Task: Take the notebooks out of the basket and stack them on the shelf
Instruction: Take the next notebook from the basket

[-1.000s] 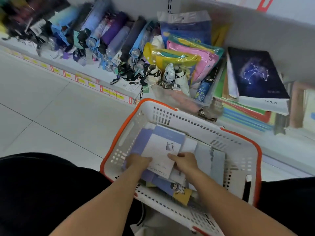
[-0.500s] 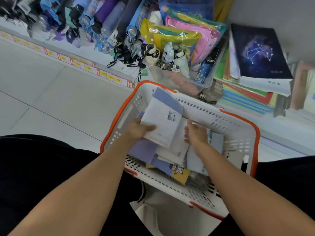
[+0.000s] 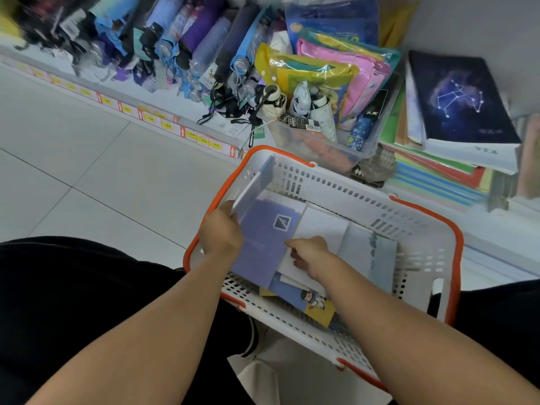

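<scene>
Basket (image 3: 365, 197): a white one with an orange rim was seen on the floor, just before the shelf (image 3: 187, 118).
Left hand (image 3: 222, 233): a thin notebook (image 3: 255, 185) was gripped at its lower end and tilted up over the basket's left wall.
Right hand (image 3: 311, 255): fingers were curled on white sheets (image 3: 321, 226) beside a purple notebook (image 3: 263, 238); a firm grip could not be told.
Notebooks: the rest lay flat and overlapping inside the basket.
Shelf stack: a dark starry book (image 3: 458, 100) topped a pile at the right.
</scene>
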